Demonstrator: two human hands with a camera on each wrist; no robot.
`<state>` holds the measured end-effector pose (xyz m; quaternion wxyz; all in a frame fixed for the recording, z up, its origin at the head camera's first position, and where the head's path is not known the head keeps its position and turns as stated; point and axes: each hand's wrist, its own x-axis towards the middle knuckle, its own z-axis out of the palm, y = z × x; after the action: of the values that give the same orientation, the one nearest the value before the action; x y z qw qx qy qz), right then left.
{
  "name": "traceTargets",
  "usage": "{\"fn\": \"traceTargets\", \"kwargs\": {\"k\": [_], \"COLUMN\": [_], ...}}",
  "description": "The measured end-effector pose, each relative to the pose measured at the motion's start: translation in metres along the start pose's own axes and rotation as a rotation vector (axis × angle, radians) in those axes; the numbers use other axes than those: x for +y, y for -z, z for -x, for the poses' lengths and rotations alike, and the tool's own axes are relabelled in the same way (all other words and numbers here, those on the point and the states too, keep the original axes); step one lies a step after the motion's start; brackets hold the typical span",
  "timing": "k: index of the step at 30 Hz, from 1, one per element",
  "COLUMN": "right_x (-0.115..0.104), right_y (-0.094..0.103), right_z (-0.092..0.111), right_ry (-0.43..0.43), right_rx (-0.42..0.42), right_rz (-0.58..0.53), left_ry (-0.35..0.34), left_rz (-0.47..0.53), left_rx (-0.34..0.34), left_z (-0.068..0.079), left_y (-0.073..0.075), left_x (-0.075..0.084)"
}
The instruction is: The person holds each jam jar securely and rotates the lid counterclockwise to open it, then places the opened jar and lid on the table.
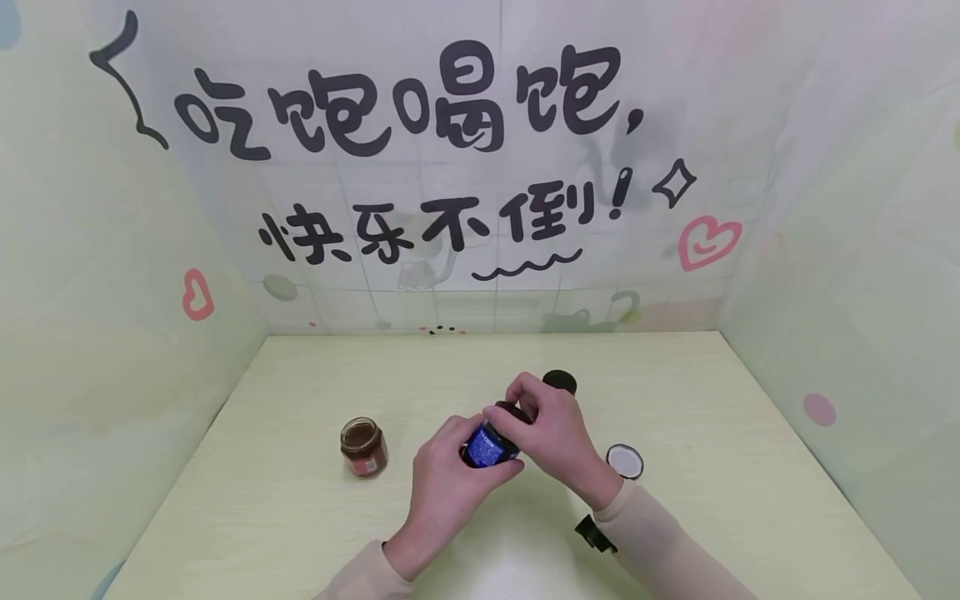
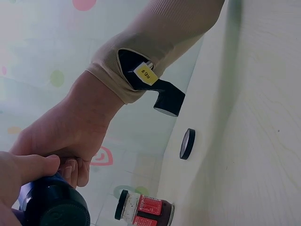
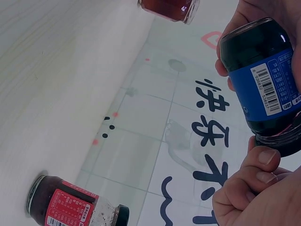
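A dark glass jar with a blue label (image 1: pixel 486 448) is held tilted above the table. My left hand (image 1: pixel 444 471) grips its body, thumb on the near side. The fingers of my right hand (image 1: pixel 558 429) are curled round its black lid (image 3: pixel 286 142), at the upper right end of the jar. In the right wrist view the blue label shows a barcode, and the lid sits at the jar's mouth. From the left wrist the jar's dark base (image 2: pixel 59 212) faces the camera.
An uncovered jar of reddish-brown contents (image 1: pixel 363 447) stands at the left. Behind my right hand is a red-labelled jar (image 3: pixel 70 202) with a black lid. A loose lid (image 1: pixel 625 461) lies white side up near my right wrist. Printed sheets enclose the table (image 1: pixel 300 533).
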<state>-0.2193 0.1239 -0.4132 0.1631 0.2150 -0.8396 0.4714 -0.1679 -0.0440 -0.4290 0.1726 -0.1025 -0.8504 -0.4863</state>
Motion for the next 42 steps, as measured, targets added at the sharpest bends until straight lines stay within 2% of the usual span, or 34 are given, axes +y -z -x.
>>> {"fn": "traceTargets", "kwargs": {"k": [18,29,33,38,42], "right_x": [0.000,-0.002,-0.005,-0.011,-0.015], "right_y": [-0.001,0.003,0.004,0.003,0.003], "right_z": [0.001,0.002,0.002,0.003,0.003], "right_ry": [0.003,-0.087,-0.109,-0.161,-0.194], "right_rx": [0.000,-0.088,-0.095,-0.092,-0.081], "right_rz": [-0.007,0.096,0.148,0.236,0.258], "left_ry": [0.011,0.034,-0.012,-0.124,-0.167], "left_rz": [0.015,0.055,0.021,-0.068,-0.090], "left_rx": [-0.019,0.002,0.038,0.100,0.116], "left_z": [0.000,0.000,0.000,0.001,0.002], "left_y": [0.002,-0.001,-0.002,-0.006,-0.008], "left_x": [0.000,-0.006,-0.009,-0.011,-0.011]}}
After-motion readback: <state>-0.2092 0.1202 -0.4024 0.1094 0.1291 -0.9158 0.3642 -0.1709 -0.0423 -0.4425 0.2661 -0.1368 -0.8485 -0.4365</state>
